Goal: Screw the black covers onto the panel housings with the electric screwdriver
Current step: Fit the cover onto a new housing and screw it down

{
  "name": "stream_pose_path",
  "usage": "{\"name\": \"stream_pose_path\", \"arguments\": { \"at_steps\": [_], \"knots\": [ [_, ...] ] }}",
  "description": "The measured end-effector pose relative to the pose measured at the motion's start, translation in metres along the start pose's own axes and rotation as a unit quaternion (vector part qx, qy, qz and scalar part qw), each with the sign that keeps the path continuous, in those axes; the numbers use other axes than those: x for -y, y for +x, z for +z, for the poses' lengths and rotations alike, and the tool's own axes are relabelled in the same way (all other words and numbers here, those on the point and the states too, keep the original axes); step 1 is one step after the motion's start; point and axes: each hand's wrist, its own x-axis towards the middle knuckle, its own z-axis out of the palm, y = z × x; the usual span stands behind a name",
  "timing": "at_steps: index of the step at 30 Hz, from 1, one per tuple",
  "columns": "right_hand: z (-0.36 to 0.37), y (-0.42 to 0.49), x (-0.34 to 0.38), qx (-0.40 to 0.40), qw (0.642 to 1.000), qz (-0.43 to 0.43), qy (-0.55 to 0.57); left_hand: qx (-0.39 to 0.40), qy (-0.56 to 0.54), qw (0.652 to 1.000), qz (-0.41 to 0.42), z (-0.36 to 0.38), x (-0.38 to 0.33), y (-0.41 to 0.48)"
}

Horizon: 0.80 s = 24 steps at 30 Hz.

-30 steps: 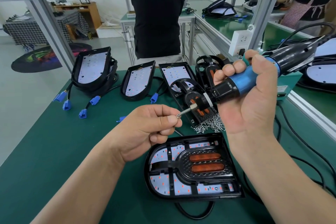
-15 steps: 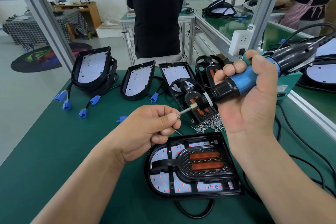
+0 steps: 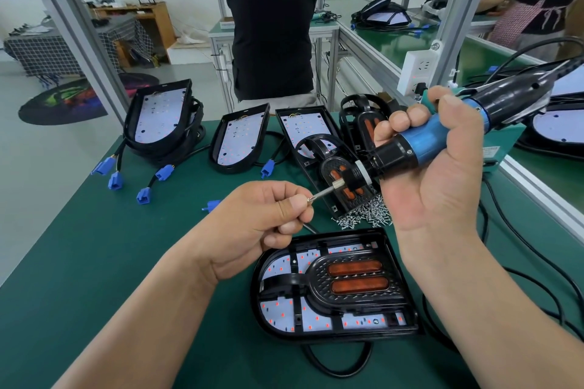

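Head, screws [image 3: 363, 218] behind housing [image 3: 319, 324]; screwdriver [image 3: 422, 140] held above, spare panels [image 3: 235, 139] beyond

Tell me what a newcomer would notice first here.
The right hand grips a blue and black screwdriver mid-air at centre right, and the left hand pinches what looks like a screw at its bit. Below them, near the front of the green table, lies a housing with a black cover and two orange strips, loose screws piled behind it.
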Motion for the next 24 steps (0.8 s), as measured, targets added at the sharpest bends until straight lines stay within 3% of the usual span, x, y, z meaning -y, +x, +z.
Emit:
{"name": "stream_pose_path", "arguments": {
  "at_steps": [10,18,24],
  "knots": [
    [-0.002,-0.002,-0.002,0.004,1.0,-0.008,-0.022,-0.032,0.028,0.999,0.007,0.004,-0.001,0.001],
    [-0.002,-0.008,-0.008,-0.054,0.996,-0.036,-0.053,-0.138,0.102,0.983,0.061,0.014,0.006,0.005],
    [-0.006,-0.004,-0.004,-0.09,0.996,-0.017,-0.022,-0.142,0.071,0.986,0.058,0.017,0.007,0.007]
  ]
}}
